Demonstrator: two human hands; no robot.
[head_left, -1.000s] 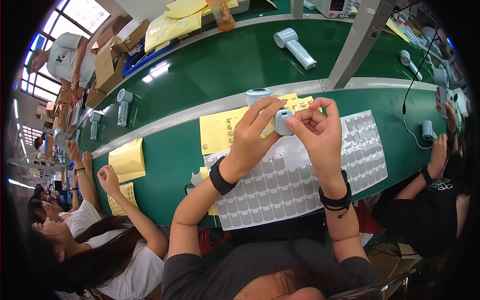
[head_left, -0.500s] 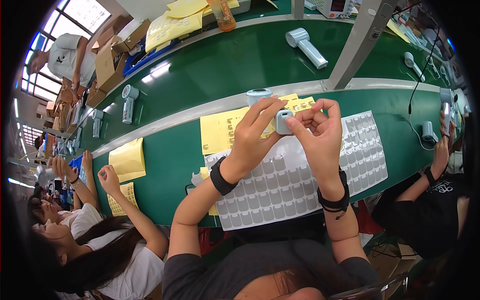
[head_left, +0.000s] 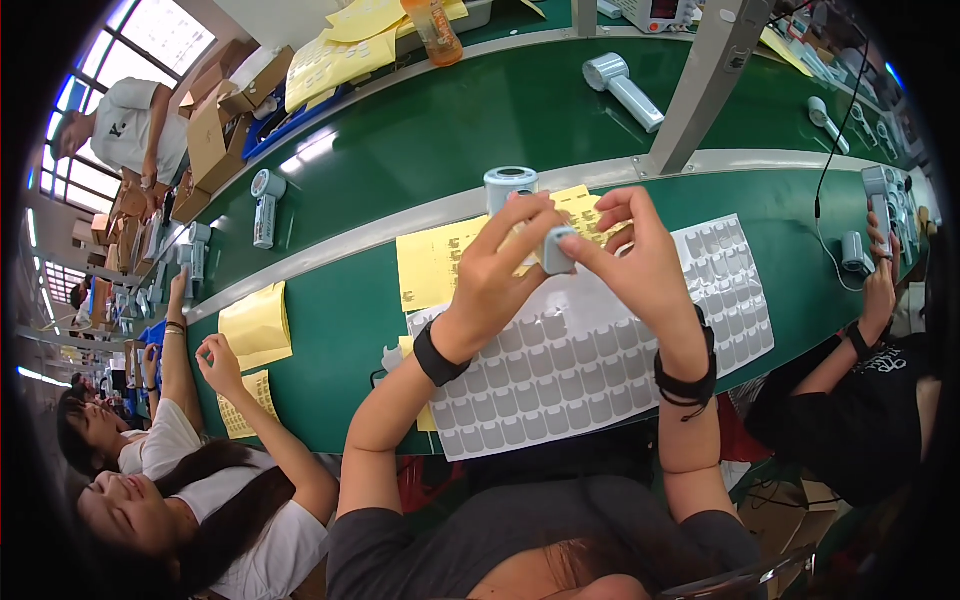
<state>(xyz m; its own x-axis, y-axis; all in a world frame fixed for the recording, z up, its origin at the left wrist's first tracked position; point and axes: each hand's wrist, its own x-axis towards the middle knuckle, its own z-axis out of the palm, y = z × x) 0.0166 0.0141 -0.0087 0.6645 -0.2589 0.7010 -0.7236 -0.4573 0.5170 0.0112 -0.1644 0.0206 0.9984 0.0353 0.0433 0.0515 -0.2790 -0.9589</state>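
Observation:
My left hand (head_left: 497, 262) is wrapped round a light-blue handheld fan (head_left: 556, 252). The fan's handle end points toward me, and its round head shows beyond my fingers. My right hand (head_left: 640, 265) lays its thumb against the handle end, with its other fingers bent and apart above. Whether a small piece sits under that thumb cannot be seen. Beneath both hands lies a white sheet with rows of grey tab-shaped stickers (head_left: 545, 375), with a bare patch near its upper middle. Yellow sheets with small dark labels (head_left: 428, 262) lie partly under it.
Similar fans stand at the left (head_left: 265, 208) and lie beyond the ledge (head_left: 625, 92). A metal post (head_left: 705, 95) rises at the far right, near a hanging cable (head_left: 820, 190). Co-workers sit on both sides; a neighbour's hand (head_left: 220, 362) is over yellow sheets (head_left: 255, 325).
The fan has tilted in my left hand, its handle end shifting slightly left and nearer me. My right thumb has slid across that end. A co-worker's arm at the left has reached farther forward.

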